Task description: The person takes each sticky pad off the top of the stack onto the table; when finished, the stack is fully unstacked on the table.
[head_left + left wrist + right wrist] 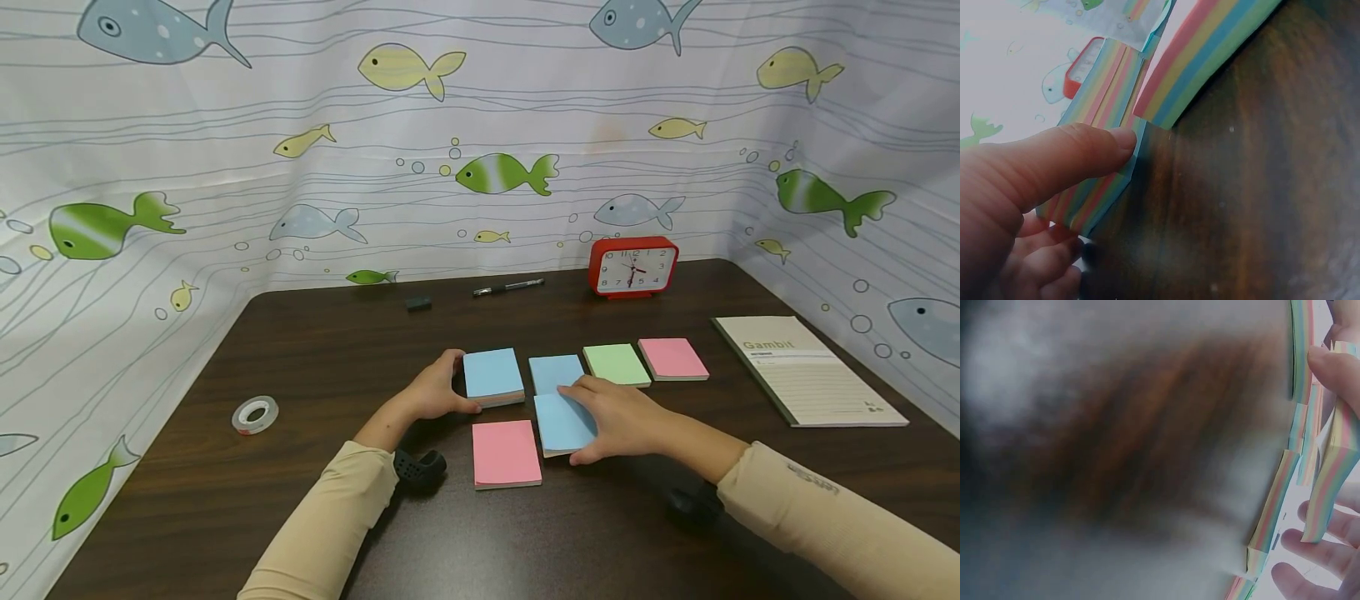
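My left hand (431, 387) grips the left side of a blue-topped sticky note stack (492, 375). In the left wrist view its thumb lies along the stack's striped edge (1100, 187), and a seam shows between layers. With thumb and fingers my right hand (622, 417) holds a blue-topped sticky note pad (564, 429), whose striped side (1332, 481) shows in the right wrist view. That pad partly covers another blue pad (553, 367) behind it. A pink pad (506, 452) lies in front, between the hands. Farther right are a green pad (617, 364) and a pink pad (672, 358).
A notebook (813, 371) lies at the right. Along the back are a red clock (633, 267), a pen (508, 288) and a small dark block (418, 304). A tape roll (255, 414) rests on the left of the dark table (315, 350). Fish-patterned curtain (420, 133) surrounds it.
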Tool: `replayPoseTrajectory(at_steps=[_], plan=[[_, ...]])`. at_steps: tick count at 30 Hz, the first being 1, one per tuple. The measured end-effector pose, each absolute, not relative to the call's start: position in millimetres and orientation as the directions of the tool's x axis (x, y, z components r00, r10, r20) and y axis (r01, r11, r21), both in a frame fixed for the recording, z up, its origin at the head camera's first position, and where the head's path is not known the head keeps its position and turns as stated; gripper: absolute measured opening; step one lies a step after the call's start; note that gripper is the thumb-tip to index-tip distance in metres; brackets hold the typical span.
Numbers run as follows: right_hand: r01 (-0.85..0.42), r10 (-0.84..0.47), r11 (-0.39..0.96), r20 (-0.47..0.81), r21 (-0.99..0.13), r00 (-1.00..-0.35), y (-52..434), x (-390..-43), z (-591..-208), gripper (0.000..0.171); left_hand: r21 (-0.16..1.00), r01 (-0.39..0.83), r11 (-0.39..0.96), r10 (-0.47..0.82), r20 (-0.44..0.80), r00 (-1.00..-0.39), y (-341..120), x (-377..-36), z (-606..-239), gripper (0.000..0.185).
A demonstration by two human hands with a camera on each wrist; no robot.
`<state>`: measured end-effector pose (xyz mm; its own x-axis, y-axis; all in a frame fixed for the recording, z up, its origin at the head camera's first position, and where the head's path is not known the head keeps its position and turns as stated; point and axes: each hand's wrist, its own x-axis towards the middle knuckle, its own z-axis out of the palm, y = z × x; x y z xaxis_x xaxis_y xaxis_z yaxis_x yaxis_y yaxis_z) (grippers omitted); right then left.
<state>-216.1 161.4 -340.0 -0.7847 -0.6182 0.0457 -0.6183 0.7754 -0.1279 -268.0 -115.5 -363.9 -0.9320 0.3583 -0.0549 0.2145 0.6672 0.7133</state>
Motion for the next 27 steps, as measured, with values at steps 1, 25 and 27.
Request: replayPoseTrajectory(at_steps=[1,25,27], plan=[[-0.617,-0.617,0.776,0.042,-0.129,-0.786,162.1,-215.5,-340.3,0.085,0.714,0.215,0.667,0.359,-0.055,-0.932,-115.5,-267.9,-363.8,0.089],[-0.593,-0.614,0.786,-0.100,-0.175,-0.783,170.3,-210.1,-346.1,0.091,0.714,0.215,0.667,0.360,-0.055,-0.931,-115.5,-267.4,-363.3,0.088],[-0.599,-0.619,0.781,-0.097,-0.175,-0.779,169.7,-211.2,-343.7,0.092,0.716,0.216,0.664,0.361,-0.054,-0.931,-115.5,-267.5,-363.4,0.088]])
